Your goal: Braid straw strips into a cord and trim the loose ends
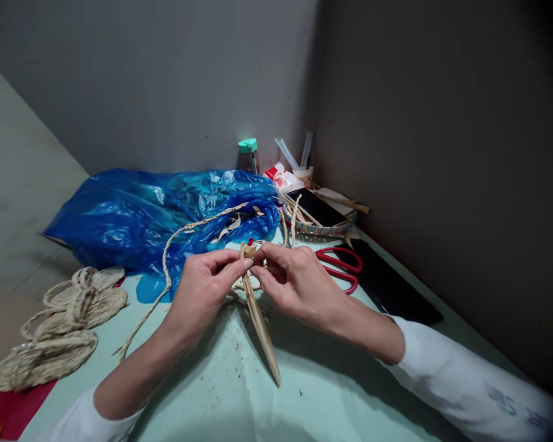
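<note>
A flat, tan strip of dried plant fibre point(261, 328) hangs from my fingers, tapering to a point above the table. My left hand point(207, 285) pinches its upper end between thumb and fingers. Close beside it, my right hand point(295, 282) is closed too, thumb against fingers at the same upper end; what exactly lies in that pinch is partly hidden. A braided cord point(166, 258) runs from the blue plastic bag point(120, 215) down past my left wrist. Red-handled scissors point(345, 270) lie just beyond my right hand, blades hidden.
Coiled braided cord bundles point(46, 362) lie at the left edge. At the back stand a bottle with a green lid point(247, 147) and a paper cup point(304, 177) with straws. A phone point(316, 207) rests on a shallow basket point(327, 229). A flat black object point(396, 288) lies by the right wall.
</note>
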Demonstrator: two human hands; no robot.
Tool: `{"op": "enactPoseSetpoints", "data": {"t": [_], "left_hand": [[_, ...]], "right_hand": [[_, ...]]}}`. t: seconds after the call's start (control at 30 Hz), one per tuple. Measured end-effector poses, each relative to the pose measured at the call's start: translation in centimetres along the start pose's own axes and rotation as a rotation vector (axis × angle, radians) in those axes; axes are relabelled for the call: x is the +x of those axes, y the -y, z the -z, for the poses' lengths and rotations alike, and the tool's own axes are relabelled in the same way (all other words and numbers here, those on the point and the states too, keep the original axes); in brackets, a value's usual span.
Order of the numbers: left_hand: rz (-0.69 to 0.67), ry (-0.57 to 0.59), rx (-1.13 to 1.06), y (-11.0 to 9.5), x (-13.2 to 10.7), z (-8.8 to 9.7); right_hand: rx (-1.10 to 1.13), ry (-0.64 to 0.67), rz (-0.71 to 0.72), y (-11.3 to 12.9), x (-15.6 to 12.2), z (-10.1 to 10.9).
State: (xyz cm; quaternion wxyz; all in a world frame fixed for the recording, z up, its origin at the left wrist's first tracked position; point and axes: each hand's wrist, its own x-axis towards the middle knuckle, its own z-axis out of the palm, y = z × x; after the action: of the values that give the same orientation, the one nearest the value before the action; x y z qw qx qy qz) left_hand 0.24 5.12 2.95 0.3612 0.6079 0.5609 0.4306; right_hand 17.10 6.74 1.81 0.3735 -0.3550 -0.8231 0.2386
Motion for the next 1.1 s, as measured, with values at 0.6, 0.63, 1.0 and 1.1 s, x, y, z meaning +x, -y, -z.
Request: {"op": "enactPoseSetpoints", "data": {"t": [0.6, 0.63, 1.0, 1.1], "left_hand": [[0.195, 0.297, -0.274, 0.1, -0.4, 0.0], [0.207, 0.309, -0.278, 0.0, -0.4, 0.1], [0.114, 0.333, -0.109, -1.0, -0.7, 0.2], [0.169, 0.249, -0.177, -0.6, -0.8, -0.2]], "right_hand": [[0.584, 0.033, -0.053, -1.1, 1.0, 0.6], [0.651, 0.057, -0.064, -1.2, 1.0, 0.6], [0.952, 0.220, -0.281, -1.1, 1.2, 0.3], [0.828, 0.094, -0.259, -0.6, 1.1, 0.2]]}}
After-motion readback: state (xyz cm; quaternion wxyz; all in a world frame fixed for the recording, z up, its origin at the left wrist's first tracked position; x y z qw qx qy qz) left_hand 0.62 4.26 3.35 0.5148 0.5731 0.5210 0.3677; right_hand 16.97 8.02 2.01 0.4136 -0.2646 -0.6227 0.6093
